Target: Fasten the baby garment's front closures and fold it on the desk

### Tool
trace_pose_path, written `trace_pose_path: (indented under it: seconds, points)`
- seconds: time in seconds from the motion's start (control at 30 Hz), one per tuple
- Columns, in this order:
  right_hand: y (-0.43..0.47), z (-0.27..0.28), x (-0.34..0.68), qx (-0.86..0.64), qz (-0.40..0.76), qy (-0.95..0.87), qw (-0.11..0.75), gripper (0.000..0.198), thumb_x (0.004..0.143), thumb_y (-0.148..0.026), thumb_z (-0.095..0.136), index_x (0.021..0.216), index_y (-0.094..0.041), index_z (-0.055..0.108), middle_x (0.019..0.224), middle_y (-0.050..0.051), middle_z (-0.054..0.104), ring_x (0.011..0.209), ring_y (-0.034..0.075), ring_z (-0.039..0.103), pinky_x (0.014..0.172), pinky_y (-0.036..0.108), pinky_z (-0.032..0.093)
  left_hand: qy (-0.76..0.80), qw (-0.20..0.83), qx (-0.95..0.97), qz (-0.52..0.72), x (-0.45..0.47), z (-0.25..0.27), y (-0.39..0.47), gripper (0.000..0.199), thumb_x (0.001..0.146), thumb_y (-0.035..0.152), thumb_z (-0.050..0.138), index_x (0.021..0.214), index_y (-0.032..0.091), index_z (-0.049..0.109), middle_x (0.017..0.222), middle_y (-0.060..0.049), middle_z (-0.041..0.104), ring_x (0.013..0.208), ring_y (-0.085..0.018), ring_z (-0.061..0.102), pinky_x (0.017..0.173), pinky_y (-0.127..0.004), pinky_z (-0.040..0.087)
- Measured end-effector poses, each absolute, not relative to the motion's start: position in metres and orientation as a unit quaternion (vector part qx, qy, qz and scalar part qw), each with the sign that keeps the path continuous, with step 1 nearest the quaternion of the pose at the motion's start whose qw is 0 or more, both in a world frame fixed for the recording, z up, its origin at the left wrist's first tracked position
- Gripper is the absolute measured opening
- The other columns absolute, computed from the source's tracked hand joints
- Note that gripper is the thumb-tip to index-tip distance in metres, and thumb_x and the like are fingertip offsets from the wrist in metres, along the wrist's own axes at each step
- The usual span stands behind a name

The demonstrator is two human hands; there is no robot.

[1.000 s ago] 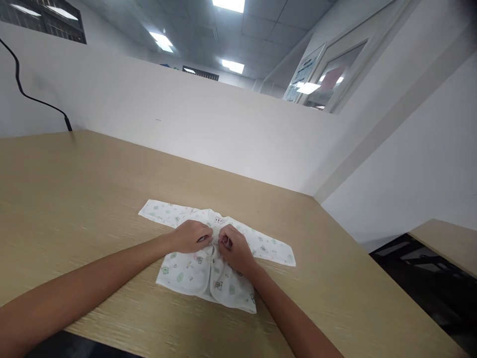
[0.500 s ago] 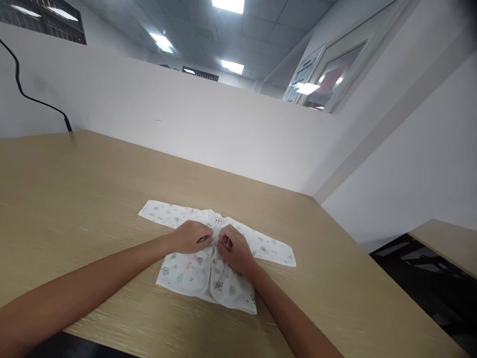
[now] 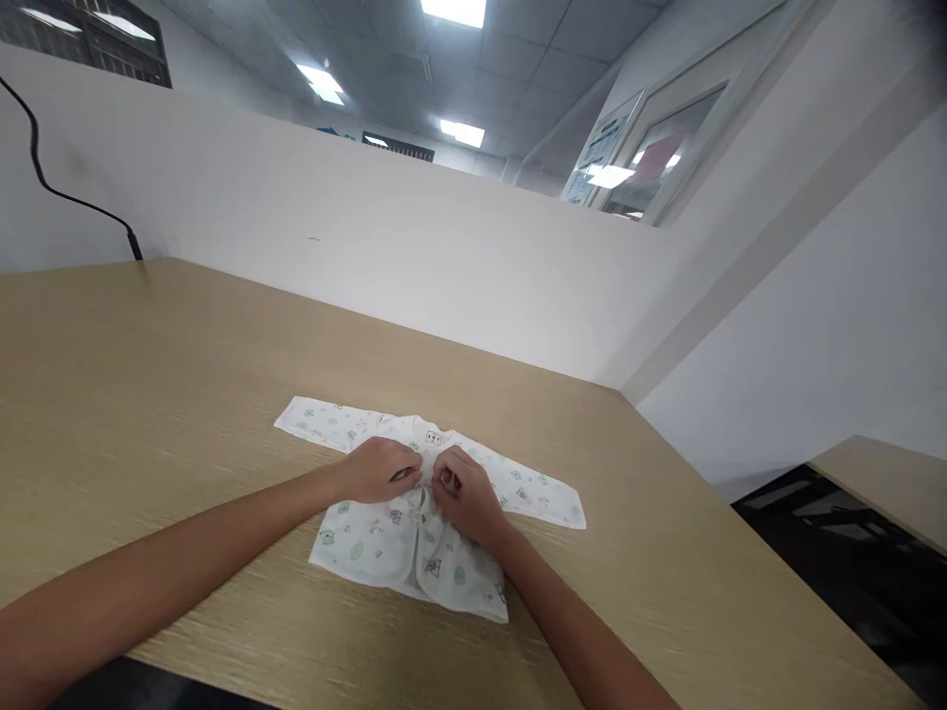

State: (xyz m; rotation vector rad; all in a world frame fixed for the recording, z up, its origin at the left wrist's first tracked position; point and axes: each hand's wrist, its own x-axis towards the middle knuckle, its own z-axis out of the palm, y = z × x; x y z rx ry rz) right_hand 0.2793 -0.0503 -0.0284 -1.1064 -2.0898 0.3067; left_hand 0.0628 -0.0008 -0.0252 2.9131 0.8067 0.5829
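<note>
A small white baby shirt (image 3: 370,547) with green and grey prints lies spread on the table, its sleeves stretched out to both sides. Its neckline with a printed label faces the far wall, and the front parts below my hands. My left hand (image 3: 381,468) is closed at the upper front, fingers pinching the fabric near the front edge. Close beside it, my right hand (image 3: 466,493) is curled with thumb and fingertips together on the other front edge. What exactly lies between the fingertips is hidden.
The wood-look table (image 3: 222,365) reaches back to a low white partition (image 3: 414,256). A black cable (image 3: 74,200) hangs down at the far left. Beyond the table's right edge are a dark gap and another wooden surface (image 3: 888,483).
</note>
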Motion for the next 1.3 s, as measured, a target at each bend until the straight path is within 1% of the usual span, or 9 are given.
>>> trace_pose_path:
  seconds: [0.1, 0.27, 0.4, 0.5, 0.57, 0.7, 0.8, 1.0, 1.3]
  points:
    - [-0.05, -0.029, 0.28, -0.436, 0.122, -0.812, 0.369, 0.014, 0.081, -0.007, 0.053, 0.079, -0.021, 0.051, 0.082, 0.0, 0.053, 0.071, 0.013, 0.048, 0.064, 0.025, 0.038, 0.262, 0.027, 0.946, 0.189, 0.063, -0.026, -0.001, 0.024, 0.098, 0.029, 0.044, 0.077, 0.021, 0.052, 0.074, 0.001, 0.064, 0.069, -0.015, 0.058, 0.061, -0.028, 0.03]
    - [-0.05, -0.03, 0.281, -0.453, 0.145, -0.803, 0.358, 0.011, 0.085, -0.019, 0.066, 0.081, -0.021, 0.056, 0.081, -0.001, 0.055, 0.07, 0.013, 0.049, 0.065, 0.026, 0.039, 0.298, 0.006, 0.929, 0.219, 0.065, -0.025, -0.003, 0.015, 0.095, 0.027, 0.048, 0.084, 0.021, 0.056, 0.079, 0.0, 0.066, 0.071, -0.016, 0.059, 0.063, -0.029, 0.033]
    - [-0.05, -0.029, 0.281, -0.456, 0.16, -0.799, 0.359, 0.015, 0.089, -0.025, 0.065, 0.078, -0.021, 0.056, 0.08, -0.001, 0.055, 0.067, 0.012, 0.05, 0.063, 0.025, 0.039, 0.307, 0.04, 0.913, 0.266, 0.064, -0.02, -0.008, 0.012, 0.093, 0.024, 0.049, 0.086, 0.02, 0.058, 0.08, 0.0, 0.064, 0.071, -0.015, 0.057, 0.066, -0.027, 0.035]
    - [-0.049, -0.03, 0.28, -0.454, 0.156, -0.801, 0.358, 0.019, 0.091, -0.027, 0.064, 0.075, -0.02, 0.055, 0.078, -0.001, 0.055, 0.066, 0.012, 0.05, 0.062, 0.025, 0.039, 0.303, 0.112, 0.891, 0.32, 0.063, -0.012, -0.011, 0.012, 0.092, 0.025, 0.052, 0.087, 0.019, 0.062, 0.077, 0.001, 0.062, 0.07, -0.014, 0.055, 0.066, -0.025, 0.038]
    - [-0.048, -0.03, 0.281, -0.454, 0.15, -0.802, 0.357, 0.02, 0.091, -0.026, 0.063, 0.074, -0.02, 0.055, 0.078, 0.0, 0.056, 0.067, 0.013, 0.05, 0.061, 0.025, 0.038, 0.3, 0.184, 0.872, 0.34, 0.064, -0.009, -0.011, 0.014, 0.09, 0.027, 0.056, 0.088, 0.019, 0.067, 0.073, 0.001, 0.062, 0.066, -0.012, 0.054, 0.065, -0.024, 0.038]
    - [-0.047, -0.033, 0.281, -0.453, 0.141, -0.803, 0.361, 0.022, 0.092, -0.027, 0.062, 0.073, -0.02, 0.055, 0.078, 0.0, 0.057, 0.068, 0.013, 0.051, 0.062, 0.025, 0.038, 0.287, 0.355, 0.827, 0.328, 0.068, -0.009, -0.01, 0.02, 0.087, 0.033, 0.064, 0.093, 0.018, 0.075, 0.069, 0.0, 0.065, 0.06, -0.011, 0.053, 0.057, -0.021, 0.038]
    - [-0.048, -0.033, 0.281, -0.453, 0.134, -0.802, 0.365, 0.023, 0.092, -0.028, 0.062, 0.072, -0.02, 0.054, 0.077, 0.0, 0.057, 0.068, 0.013, 0.05, 0.061, 0.025, 0.037, 0.294, 0.425, 0.798, 0.311, 0.071, -0.015, -0.009, 0.023, 0.084, 0.037, 0.069, 0.092, 0.017, 0.077, 0.068, 0.0, 0.067, 0.059, -0.01, 0.052, 0.054, -0.02, 0.037]
    - [-0.05, -0.032, 0.28, -0.455, 0.119, -0.807, 0.357, 0.021, 0.09, -0.025, 0.065, 0.072, -0.02, 0.055, 0.079, 0.001, 0.058, 0.071, 0.014, 0.052, 0.063, 0.026, 0.037, 0.312, 0.428, 0.791, 0.305, 0.073, -0.02, -0.009, 0.019, 0.082, 0.033, 0.07, 0.088, 0.017, 0.077, 0.068, 0.0, 0.067, 0.06, -0.01, 0.054, 0.057, -0.02, 0.039]
    - [-0.048, -0.034, 0.279, -0.453, 0.112, -0.811, 0.353, 0.019, 0.089, -0.023, 0.066, 0.073, -0.02, 0.056, 0.08, 0.001, 0.059, 0.073, 0.015, 0.053, 0.065, 0.026, 0.038, 0.298, 0.438, 0.793, 0.301, 0.072, -0.023, -0.007, 0.017, 0.083, 0.031, 0.068, 0.09, 0.018, 0.075, 0.069, 0.0, 0.065, 0.062, -0.01, 0.053, 0.057, -0.02, 0.039]
